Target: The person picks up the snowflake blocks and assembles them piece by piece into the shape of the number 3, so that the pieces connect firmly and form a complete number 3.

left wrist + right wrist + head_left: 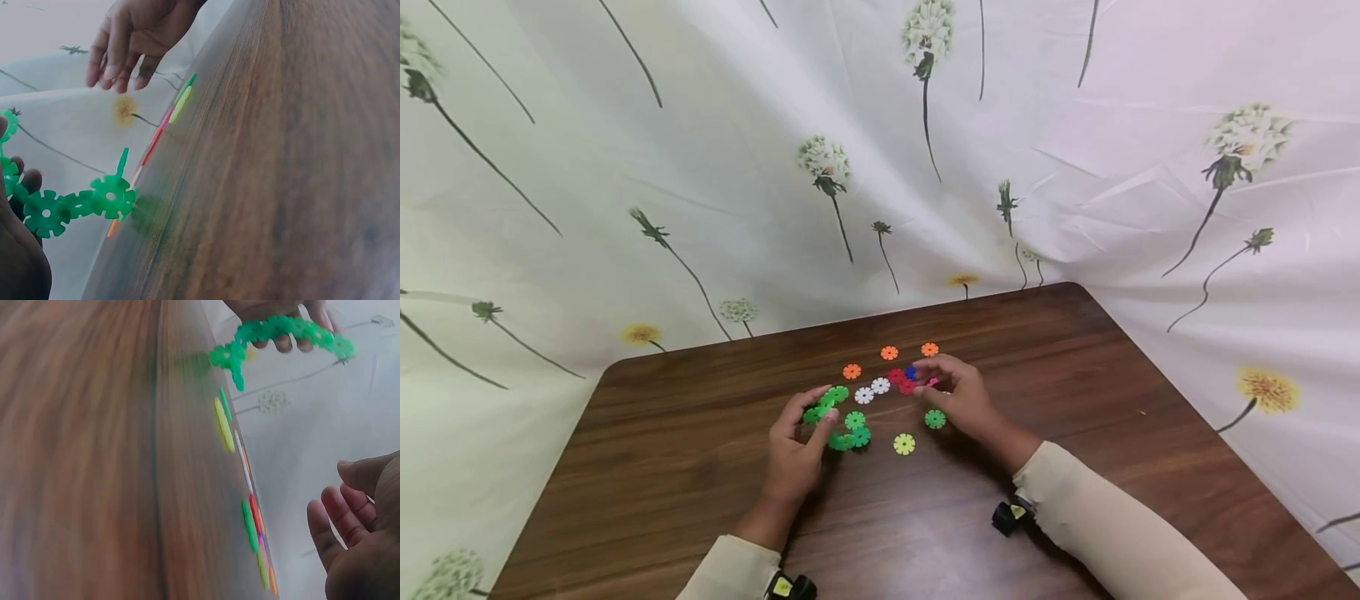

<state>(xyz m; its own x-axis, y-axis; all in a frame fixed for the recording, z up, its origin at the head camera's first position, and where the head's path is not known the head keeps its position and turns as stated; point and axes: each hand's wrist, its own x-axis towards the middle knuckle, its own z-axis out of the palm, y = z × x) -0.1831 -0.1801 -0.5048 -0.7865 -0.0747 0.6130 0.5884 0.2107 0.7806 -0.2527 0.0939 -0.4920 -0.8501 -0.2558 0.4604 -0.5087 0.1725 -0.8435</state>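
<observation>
Fingers and thumb of the left hand (795, 446) are clamped on a chain of green discs (827, 402) in the head view; those of the right hand (967, 404) stand apart, with no disc plainly gripped. The chain curves like a C, open towards the right edge of the worktop (700, 450), its lower end lying towards the near edge. A loose green disc (935, 419) lies just beside the right thumb, on the near-edge side, so the right hand is nearer to it; I judge this the relation that counts, with the chain well apart to the left. Red discs (897, 377) and a blue disc (911, 372) lie by the right fingertips, towards the far edge.

From the left wrist, the chain's long axis runs out from the left fingers towards the worktop, its last disc set crosswise; whether it touches the surface I cannot tell.

From the right wrist, the right fingers are parted, loosely bent and empty above the worktop. The loose green disc lies flat, and the chain arches well beyond it.
</observation>
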